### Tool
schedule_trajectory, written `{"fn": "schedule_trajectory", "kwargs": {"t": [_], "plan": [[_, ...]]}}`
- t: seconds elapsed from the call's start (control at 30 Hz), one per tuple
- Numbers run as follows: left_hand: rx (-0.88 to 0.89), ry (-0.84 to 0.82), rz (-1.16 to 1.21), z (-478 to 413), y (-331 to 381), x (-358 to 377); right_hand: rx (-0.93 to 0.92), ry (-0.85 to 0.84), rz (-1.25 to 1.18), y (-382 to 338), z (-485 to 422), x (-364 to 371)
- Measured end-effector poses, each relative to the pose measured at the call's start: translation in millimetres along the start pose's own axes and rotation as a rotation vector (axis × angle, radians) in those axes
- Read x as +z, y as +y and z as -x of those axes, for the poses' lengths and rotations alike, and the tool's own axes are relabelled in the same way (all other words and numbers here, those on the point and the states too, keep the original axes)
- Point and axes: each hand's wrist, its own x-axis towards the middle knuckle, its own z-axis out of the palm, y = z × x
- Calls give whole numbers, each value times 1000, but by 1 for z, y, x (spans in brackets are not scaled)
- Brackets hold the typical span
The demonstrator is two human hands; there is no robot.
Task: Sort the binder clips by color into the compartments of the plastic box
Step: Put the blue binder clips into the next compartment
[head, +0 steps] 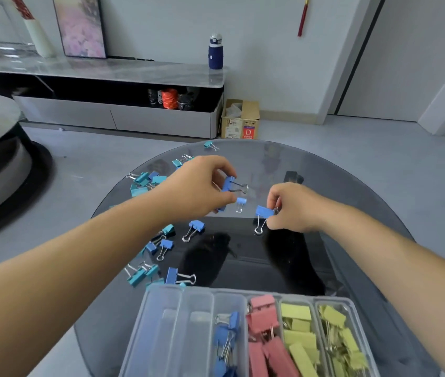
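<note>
The left hand (199,186) is gripping a blue metal binder clip (228,183) by its body, and the right hand (289,208) is pinching a second blue binder clip (264,212) just above the round dark glass table (325,186). Both should be going into the clear plastic compartment box (177,289), third slot from the left, where the stored blue clips (226,338) are lying. Lowering them in before letting go is the safer way, since dropped clips bounce. The teal clips (145,183) are looking similar, so shade needs checking. A blue sliver is showing under the left palm — possibly another clip, I cannot tell — and the box's near end is running out of frame.
</note>
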Motion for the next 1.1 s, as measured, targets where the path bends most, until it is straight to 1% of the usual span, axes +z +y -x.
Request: {"fn": "schedule_trajectory", "kwargs": {"t": [0.07,0.13,0.2,0.27,0.3,0.37,0.47,0.53,0.63,0.8,0.93,1.0,1.1], "plan": [[-1,1,124,25,12,-6,-6,31,-46,-3,9,-1],[1,-42,276,50,23,-13,-25,42,-103,-10,21,-5],[39,-145,401,76,29,-20,-71,57,-166,-24,37,-14],[113,-262,437,101,30,-21,-146,75,-184,-39,57,-25],[154,-301,414,112,30,-19,-189,73,-183,-48,69,-30],[277,-338,233,128,28,-10,-243,60,-212,-61,89,-37],[490,-387,-107,139,28,2,-228,63,-292,-67,109,-38],[543,-374,-203,143,29,3,-216,83,-294,-67,116,-34],[536,-370,-245,146,28,-1,-232,101,-248,-69,121,-29],[465,-404,-279,146,22,-5,-273,112,-240,-71,123,-27],[373,-407,-240,141,14,-17,-286,127,-165,-73,130,-29],[320,-325,-176,136,9,-21,-295,132,-94,-78,138,-32],[206,-97,-165,128,1,-19,-380,91,89,-94,152,-27]]}}
